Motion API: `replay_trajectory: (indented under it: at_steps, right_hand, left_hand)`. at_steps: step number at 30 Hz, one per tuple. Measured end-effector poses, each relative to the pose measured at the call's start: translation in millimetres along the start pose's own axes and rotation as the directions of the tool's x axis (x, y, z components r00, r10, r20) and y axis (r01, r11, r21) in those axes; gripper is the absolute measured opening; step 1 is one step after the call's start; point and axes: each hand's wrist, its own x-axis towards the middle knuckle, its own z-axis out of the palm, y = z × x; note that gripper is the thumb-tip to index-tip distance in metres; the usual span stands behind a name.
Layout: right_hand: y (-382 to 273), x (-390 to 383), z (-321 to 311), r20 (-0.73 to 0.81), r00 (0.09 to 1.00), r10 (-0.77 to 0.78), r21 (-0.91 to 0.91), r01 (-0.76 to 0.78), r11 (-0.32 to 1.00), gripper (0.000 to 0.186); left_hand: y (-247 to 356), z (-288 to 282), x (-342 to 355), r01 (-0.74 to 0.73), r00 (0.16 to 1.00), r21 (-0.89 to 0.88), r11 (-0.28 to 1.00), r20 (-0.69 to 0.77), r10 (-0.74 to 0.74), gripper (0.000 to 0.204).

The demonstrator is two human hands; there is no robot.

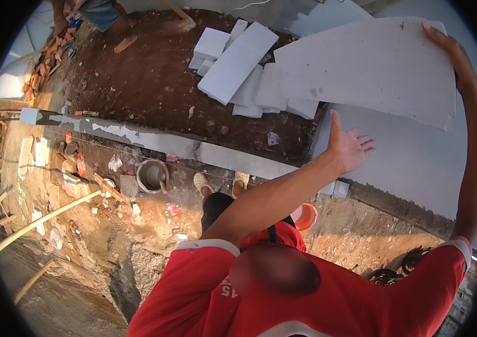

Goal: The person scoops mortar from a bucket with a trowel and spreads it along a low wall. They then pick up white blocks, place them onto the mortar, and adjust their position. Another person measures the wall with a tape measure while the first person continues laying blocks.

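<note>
So the big pale slab point(367, 73) is up at two o'clock, right hand point(450, 49) gripping its far top corner, left hand point(352, 149) spread wide and empty near its six o'clock edge. Slab's chalky, rough-edged, slightly spotted. Round tub point(140, 175) at nine, greyish stuff inside; orange bucket point(312, 217) at four, contents unclear.

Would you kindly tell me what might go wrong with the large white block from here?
The large white block might slip or swing, since the right hand holds it near one corner while the left hand is open, not gripping it. It could also knock the loosely piled smaller blocks. Anything falling over the low wall might hurt the feet in light clogs.
</note>
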Motion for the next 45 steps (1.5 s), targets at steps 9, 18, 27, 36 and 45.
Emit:
replay_trajectory:
  at_steps: [9, 18, 27, 36, 45]
  right_hand:
    - [31, -102, -78, -0.371, 0.923, 0.103, 0.103, -0.069, 0.992, 0.105]
    - [75, -120, -105, -0.272, 0.958, -0.087, 0.118, 0.123, 0.985, 0.11]
    - [-23, -162, -42, -0.027, 0.996, -0.086, 0.174, 0.089, 0.981, 0.108]
    - [-26, -155, -16, -0.1, 0.947, -0.306, -0.145, 0.291, 0.946, 0.102]
    - [27, -195, -52, -0.064, 0.961, -0.268, 0.048, 0.272, 0.961, 0.118]
  left_hand:
    - [234, -3, -13, -0.582, 0.756, -0.289, 0.76, 0.152, 0.637, 0.084]
    - [331, -79, 14, -0.746, 0.585, 0.564, 0.354, 0.302, 0.753, 0.072]
    - [308, 42, -108, -0.672, 0.478, 0.635, -0.382, 0.765, 0.432, 0.087]
    - [258, -47, -7, -0.393, 0.895, 0.323, -0.861, 0.348, -0.278, 0.129]
    - [279, 28, -103, -0.228, 0.867, 0.097, -0.969, 0.473, -0.156, 0.109]
